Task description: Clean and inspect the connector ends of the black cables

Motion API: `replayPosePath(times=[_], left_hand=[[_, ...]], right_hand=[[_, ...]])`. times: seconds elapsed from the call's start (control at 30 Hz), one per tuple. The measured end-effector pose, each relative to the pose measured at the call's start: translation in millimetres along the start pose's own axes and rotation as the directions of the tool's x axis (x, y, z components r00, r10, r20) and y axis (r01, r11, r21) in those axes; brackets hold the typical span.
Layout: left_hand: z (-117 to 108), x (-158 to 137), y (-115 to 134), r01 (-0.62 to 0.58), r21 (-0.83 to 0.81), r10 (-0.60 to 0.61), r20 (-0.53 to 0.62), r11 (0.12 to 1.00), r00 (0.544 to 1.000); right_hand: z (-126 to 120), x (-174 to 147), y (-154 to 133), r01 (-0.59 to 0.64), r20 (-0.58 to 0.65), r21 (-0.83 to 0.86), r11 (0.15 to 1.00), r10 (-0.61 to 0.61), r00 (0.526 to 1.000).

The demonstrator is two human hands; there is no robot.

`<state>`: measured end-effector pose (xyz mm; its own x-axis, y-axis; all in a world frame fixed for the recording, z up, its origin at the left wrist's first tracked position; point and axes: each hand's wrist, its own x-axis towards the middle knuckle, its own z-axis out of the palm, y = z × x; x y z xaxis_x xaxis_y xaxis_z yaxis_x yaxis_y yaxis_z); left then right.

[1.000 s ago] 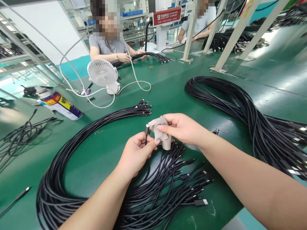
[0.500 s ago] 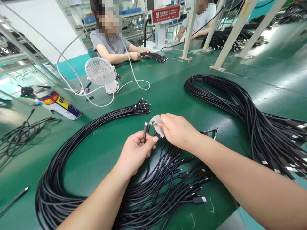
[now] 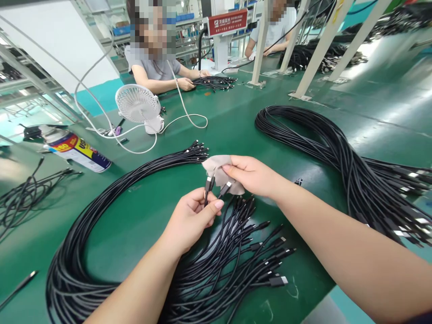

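Note:
Black cable connectors [image 3: 208, 185] with metal tips stick up from my left hand [image 3: 194, 216], whose fingers are closed around them. My right hand [image 3: 251, 175] pinches a crumpled pale grey cloth [image 3: 218, 166], spread just behind and beside those connectors. Whether the cloth touches them I cannot tell. Below both hands, a fan of loose cable ends [image 3: 249, 252] lies on the green table. These belong to a long curved bundle of black cables [image 3: 84, 216] that loops round on the left.
A second cable bundle [image 3: 324, 130] lies folded at the right. At the left are a spray can [image 3: 81, 150], a small white fan [image 3: 138, 105] with its cord, and tangled cables [image 3: 30, 193]. Across the table a person [image 3: 151, 67] handles cables near pale posts [image 3: 313, 49].
The cloth has opened out and now spreads wider in my right hand. The connectors in my left hand stand further apart. The person opposite has lowered the cables to the table.

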<state>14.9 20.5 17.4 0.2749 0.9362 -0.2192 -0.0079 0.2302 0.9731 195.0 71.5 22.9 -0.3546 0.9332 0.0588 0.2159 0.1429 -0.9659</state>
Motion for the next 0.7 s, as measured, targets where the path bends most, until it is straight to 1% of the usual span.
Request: replayPosePath(times=[0.07,0.1,0.13,0.2,0.27,0.33,0.43,0.5,0.57,0.7], left_hand=[[-0.1,-1.5,0.2,0.004,-0.032,-0.002,0.058,0.999,0.998],[0.0,-2.3,0.6,0.003,-0.049,0.001,0.083,0.999,0.997],[0.3,-3.1,1.1,0.003,-0.066,0.004,0.103,0.998,0.995],[1.5,-4.3,2.9,0.008,-0.097,0.004,0.12,0.995,0.993],[3.2,-4.3,4.8,0.004,-0.126,0.008,0.088,0.992,0.996],[4.6,-2.9,5.7,-0.011,-0.142,0.013,0.012,0.99,1.0],[5.0,0.6,4.5,-0.022,-0.116,0.012,-0.08,0.993,0.997],[4.2,2.5,3.0,-0.021,-0.101,0.011,-0.106,0.995,0.994],[3.1,3.6,2.1,-0.022,-0.112,0.009,-0.119,0.993,0.993],[2.1,3.8,2.8,0.018,-0.134,-0.034,-0.12,0.991,0.992]], right_hand=[[3.2,-1.2,-1.0,-0.058,0.161,0.164,0.985,0.032,0.986],[4.5,-1.5,-1.3,-0.088,0.223,0.216,0.972,0.039,0.974],[5.5,-1.7,-1.3,-0.115,0.266,0.252,0.961,0.046,0.963],[6.2,-1.5,-0.7,-0.144,0.295,0.294,0.945,0.054,0.954],[5.8,-0.9,0.8,-0.148,0.281,0.317,0.937,0.056,0.958],[5.3,-0.5,2.3,-0.154,0.259,0.323,0.934,0.069,0.963],[5.8,-0.4,3.4,-0.161,0.238,0.262,0.952,0.097,0.966],[7.1,-0.3,3.3,-0.118,0.189,0.214,0.97,0.078,0.979],[8.5,-0.3,2.6,-0.094,0.156,0.21,0.973,0.062,0.986],[8.5,-0.7,-0.2,-0.153,0.131,0.238,0.959,0.125,0.983]])
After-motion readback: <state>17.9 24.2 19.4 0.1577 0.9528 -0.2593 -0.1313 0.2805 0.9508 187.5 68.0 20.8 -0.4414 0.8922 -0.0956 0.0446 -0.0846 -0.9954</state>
